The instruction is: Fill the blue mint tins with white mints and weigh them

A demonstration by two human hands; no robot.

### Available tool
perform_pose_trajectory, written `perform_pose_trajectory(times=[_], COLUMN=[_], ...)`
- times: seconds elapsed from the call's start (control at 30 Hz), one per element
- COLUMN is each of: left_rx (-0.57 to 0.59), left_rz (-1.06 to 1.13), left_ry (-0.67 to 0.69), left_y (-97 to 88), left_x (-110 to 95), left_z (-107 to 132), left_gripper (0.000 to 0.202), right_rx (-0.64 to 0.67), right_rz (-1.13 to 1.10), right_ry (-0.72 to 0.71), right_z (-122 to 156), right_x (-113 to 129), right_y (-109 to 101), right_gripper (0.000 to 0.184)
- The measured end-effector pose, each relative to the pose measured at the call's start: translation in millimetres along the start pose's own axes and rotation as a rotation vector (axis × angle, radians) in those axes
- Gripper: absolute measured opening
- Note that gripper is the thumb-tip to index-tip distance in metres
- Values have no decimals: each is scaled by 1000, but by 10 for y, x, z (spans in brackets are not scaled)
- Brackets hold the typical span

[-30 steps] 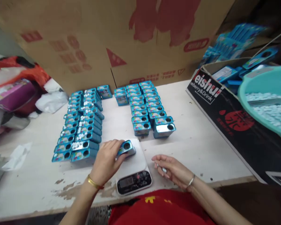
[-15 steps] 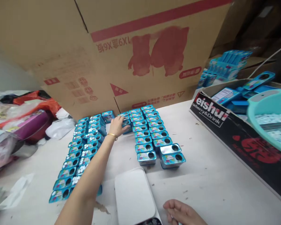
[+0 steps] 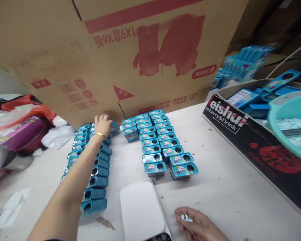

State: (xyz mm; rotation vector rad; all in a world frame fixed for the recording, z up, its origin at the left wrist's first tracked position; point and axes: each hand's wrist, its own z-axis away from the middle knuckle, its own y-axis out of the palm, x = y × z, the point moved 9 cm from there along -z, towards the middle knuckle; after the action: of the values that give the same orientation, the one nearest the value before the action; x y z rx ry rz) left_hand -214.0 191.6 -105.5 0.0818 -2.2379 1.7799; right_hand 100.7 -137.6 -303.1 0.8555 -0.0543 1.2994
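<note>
My left hand (image 3: 102,126) reaches to the back of the left block of blue candy tins (image 3: 100,180). Its fingers curl over the far end, closed around the edge of a tilted blue tin (image 3: 115,127), whose left side they hide. Near the front, my right hand (image 3: 199,223) is half closed, palm up, with a few small white candies (image 3: 186,218) between the fingers. A white kitchen scale (image 3: 141,209) lies to its left. Two more rows of blue tins (image 3: 154,167), with round dark openings in their lids, stand right of centre.
A large cardboard box (image 3: 130,67) walls off the back. On the right stands a black carton (image 3: 240,147) of blue tins, beside a turquoise basin (image 3: 278,110) of white candies. Plastic bags (image 3: 57,137) and packaging lie at the left.
My left hand has moved left, from the middle tins to the back of the left block, where a tin now tilts. My right hand has turned, showing the candies. The view has shifted slightly.
</note>
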Motion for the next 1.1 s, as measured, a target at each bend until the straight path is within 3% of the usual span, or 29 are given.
perform_pose_trajectory(times=[0.07, 0.13, 0.27, 0.4, 0.47, 0.53, 0.6, 0.7, 0.83, 0.97, 1.1], left_rx=[-5, 13, 150, 343, 389, 399, 379, 269, 57, -4, 18], left_rz=[-5, -12, 37, 107, 134, 144, 176, 292, 507, 647, 746], left_ry=[37, 96, 281, 411, 435, 433, 430, 399, 170, -114, -293], left_y=[-316, -640, -1067, -1040, -957, -905, -926, -1106, -1325, -1162, -822], left_x=[-75, -257, -1001, -1807, -2055, -2172, -2197, -2077, -1565, -1038, -817], left_z=[275, 638, 1528, 2279, 2459, 2512, 2499, 2468, 2570, 2931, 3354], left_gripper=[25, 18, 22, 18, 16, 15, 13, 23, 31, 30, 31], right_rx=[-18, -18, -4, 19, 60, 101, 134, 157, 110, 65, 80], right_rz=[44, 58, -7, -16, 29, 80, 115, 135, 180, 314, 444], right_ry=[-37, -27, -5, 23, 36, 30, 3, -53, -63, -16, -94], right_z=[53, 94, 157, 282, 357, 418, 463, 515, 583, 637, 642], right_x=[87, 129, 136, 49, 6, -11, 1, 51, 88, 136, 378], right_y=[4, 15, 23, 21, 39, 52, 59, 52, -10, -11, 188], right_gripper=[51, 51, 48, 47, 46, 44, 42, 40, 41, 42, 38])
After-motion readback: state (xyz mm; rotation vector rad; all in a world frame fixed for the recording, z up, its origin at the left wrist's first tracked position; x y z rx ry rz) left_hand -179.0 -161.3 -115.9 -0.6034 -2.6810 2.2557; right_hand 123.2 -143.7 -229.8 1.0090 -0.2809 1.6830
